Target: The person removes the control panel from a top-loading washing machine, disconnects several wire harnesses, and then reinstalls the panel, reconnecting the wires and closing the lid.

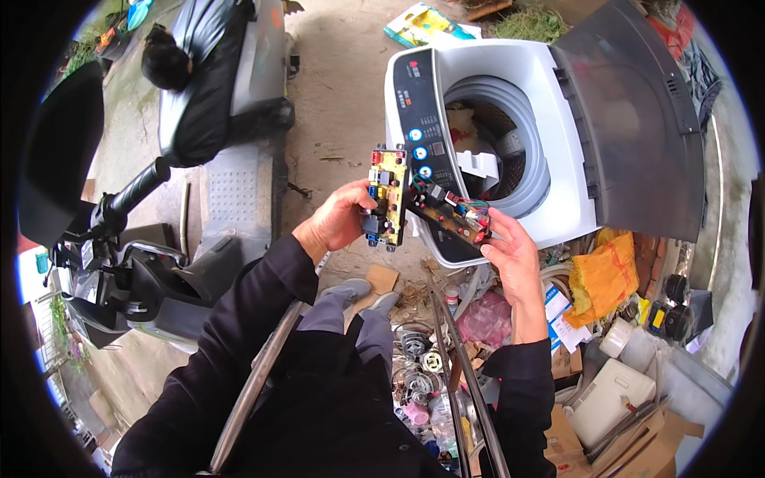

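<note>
My left hand (336,217) is closed on the edge of a circuit board (387,191), held upright with its yellowish face and colored connectors showing. In my right hand (512,248) is a second, darker circuit board (448,215), tilted down to the right, with colored wires on it. Fingers and thumb pinch its right end. The two boards are close side by side; whether they touch I cannot tell. Just beyond them stands a white top-loading washing machine (540,72) with its dark lid (629,119) raised to the right. A white piece (480,166) lies across its tub opening.
A parked scooter (239,187) takes up the left side. Metal bars (261,378) stand close to my body. Several spools and loose parts (418,370) crowd the ground to the lower right, near an orange sack (603,277), a beige box (613,402) and cardboard (649,446).
</note>
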A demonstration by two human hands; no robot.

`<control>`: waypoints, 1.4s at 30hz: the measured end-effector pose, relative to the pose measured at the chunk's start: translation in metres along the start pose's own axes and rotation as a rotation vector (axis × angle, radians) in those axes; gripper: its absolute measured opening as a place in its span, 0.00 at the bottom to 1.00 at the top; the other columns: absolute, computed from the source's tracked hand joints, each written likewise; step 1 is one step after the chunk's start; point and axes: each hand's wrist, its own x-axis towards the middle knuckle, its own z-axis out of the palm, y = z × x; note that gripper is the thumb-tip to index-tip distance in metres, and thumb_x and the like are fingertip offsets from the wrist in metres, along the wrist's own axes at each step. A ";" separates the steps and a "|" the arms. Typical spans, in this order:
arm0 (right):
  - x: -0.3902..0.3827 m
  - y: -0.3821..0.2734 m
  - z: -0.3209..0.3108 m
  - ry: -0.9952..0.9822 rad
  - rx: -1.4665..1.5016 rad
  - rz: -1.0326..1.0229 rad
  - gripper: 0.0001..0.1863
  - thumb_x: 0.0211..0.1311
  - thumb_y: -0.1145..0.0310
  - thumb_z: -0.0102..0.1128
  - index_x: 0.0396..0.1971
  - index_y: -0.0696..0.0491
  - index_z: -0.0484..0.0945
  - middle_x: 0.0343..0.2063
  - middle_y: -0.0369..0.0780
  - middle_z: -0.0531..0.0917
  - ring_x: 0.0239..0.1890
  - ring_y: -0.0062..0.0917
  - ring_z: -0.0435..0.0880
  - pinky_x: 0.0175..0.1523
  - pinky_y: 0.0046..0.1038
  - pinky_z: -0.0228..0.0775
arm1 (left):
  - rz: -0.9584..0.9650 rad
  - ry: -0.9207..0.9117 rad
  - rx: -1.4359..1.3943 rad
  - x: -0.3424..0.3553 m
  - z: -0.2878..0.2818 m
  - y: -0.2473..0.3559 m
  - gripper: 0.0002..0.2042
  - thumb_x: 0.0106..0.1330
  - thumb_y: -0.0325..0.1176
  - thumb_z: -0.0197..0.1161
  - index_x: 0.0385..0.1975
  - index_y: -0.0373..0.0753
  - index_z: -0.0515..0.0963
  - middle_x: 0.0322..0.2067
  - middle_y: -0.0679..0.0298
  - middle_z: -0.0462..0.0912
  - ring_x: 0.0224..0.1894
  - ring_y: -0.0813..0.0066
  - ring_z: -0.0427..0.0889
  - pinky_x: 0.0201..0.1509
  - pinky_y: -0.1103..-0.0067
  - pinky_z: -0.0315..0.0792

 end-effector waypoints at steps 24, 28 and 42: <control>0.009 0.001 -0.004 0.056 -0.372 -0.147 0.27 0.57 0.81 0.62 0.59 0.59 0.77 0.48 0.42 0.86 0.42 0.24 0.87 0.47 0.27 0.80 | 0.055 0.026 0.150 -0.003 0.007 0.004 0.28 0.54 0.24 0.54 0.60 0.28 0.71 0.51 0.55 0.82 0.52 0.62 0.83 0.61 0.65 0.77; 0.005 -0.011 0.004 0.077 -0.408 -0.095 0.27 0.57 0.81 0.62 0.60 0.58 0.77 0.52 0.42 0.84 0.44 0.24 0.87 0.47 0.26 0.80 | 0.036 0.049 0.059 -0.009 0.017 0.004 0.28 0.57 0.22 0.55 0.61 0.30 0.70 0.49 0.60 0.82 0.51 0.67 0.83 0.61 0.65 0.78; 0.006 -0.007 0.003 0.059 -0.298 -0.075 0.27 0.58 0.83 0.63 0.61 0.60 0.75 0.57 0.46 0.81 0.46 0.25 0.86 0.50 0.27 0.79 | 0.033 0.002 0.130 -0.016 0.023 0.005 0.29 0.63 0.22 0.62 0.67 0.35 0.68 0.54 0.65 0.81 0.56 0.72 0.81 0.64 0.70 0.74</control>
